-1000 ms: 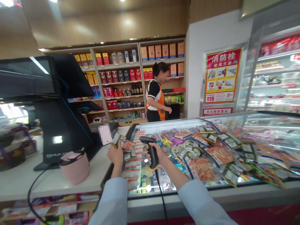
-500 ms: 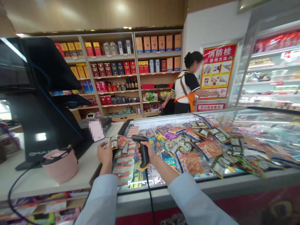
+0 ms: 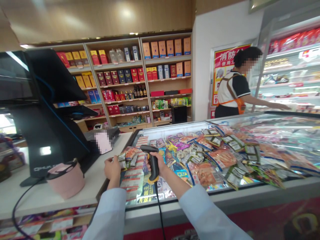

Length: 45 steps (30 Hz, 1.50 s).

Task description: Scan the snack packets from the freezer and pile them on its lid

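Note:
In the head view my right hand (image 3: 160, 165) is wrapped round the grip of a black and yellow barcode scanner (image 3: 153, 165). Its head faces left, toward the packets by my other hand. My left hand (image 3: 112, 169) is closed, its curled fingers at the near edge of a small snack packet (image 3: 122, 157). That packet lies with a few others, among them a reddish food packet (image 3: 132, 152), on the left end of the glass-topped freezer (image 3: 156, 199). How firmly the fingers grip it is partly hidden.
Many snack packets (image 3: 205, 171) are piled on the freezer's glass to the right. On the left counter (image 3: 93, 186) stand a pink container (image 3: 66, 181), a phone (image 3: 103, 141) and a black till (image 3: 57, 133). A co-worker (image 3: 233, 86) stands behind the freezer. The scanner's cable (image 3: 160, 208) hangs down.
My left hand has lowered slightly, bringing the packet down onto the others. The scanner stays nearly in place. The co-worker has moved right, with an arm stretched out.

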{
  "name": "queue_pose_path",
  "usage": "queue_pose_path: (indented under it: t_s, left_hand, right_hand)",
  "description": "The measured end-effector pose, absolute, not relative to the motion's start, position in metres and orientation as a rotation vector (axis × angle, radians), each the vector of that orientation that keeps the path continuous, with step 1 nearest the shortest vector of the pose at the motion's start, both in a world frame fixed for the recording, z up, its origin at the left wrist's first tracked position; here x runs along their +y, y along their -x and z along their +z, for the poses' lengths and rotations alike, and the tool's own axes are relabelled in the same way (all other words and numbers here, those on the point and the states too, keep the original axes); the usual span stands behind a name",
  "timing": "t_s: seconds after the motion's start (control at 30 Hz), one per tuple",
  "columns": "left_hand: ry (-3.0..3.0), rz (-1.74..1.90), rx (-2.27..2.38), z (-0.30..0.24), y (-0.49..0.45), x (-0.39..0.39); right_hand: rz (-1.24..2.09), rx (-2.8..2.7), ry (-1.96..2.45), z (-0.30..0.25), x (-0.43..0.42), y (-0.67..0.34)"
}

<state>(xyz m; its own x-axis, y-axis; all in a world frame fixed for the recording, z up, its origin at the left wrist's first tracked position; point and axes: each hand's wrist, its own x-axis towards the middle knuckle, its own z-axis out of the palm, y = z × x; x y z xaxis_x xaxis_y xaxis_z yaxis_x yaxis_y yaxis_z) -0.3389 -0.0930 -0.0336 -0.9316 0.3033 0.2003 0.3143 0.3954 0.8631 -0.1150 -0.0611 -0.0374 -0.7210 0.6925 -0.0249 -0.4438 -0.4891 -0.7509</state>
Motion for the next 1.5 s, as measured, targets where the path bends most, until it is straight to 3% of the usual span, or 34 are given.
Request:
queue_pose_path:
  t_s: [0.4, 1.03, 1.23, 1.5]
  left_hand:
    - [0.869, -1.622, -2.546, -0.037, 0.337, -0.088]
    - [0.844, -1.453, -2.551, -0.031, 0.333, -0.095]
    - [1.007, -1.379, -2.152, -0.024, 0.325, -0.094]
    - [1.289, -1.612, -1.820, 0.027, 0.257, -0.080]
  right_hand:
    - [2.231, -0.984, 0.406, -0.038, -0.061, 0.115]
    - [2.195, -0.965, 0.358, -0.038, -0.060, 0.114]
    - [2.058, -1.019, 0.193, -0.006, -0.071, 0.086]
    - [1.736, -1.141, 0.127, 0.056, -0.076, -0.040]
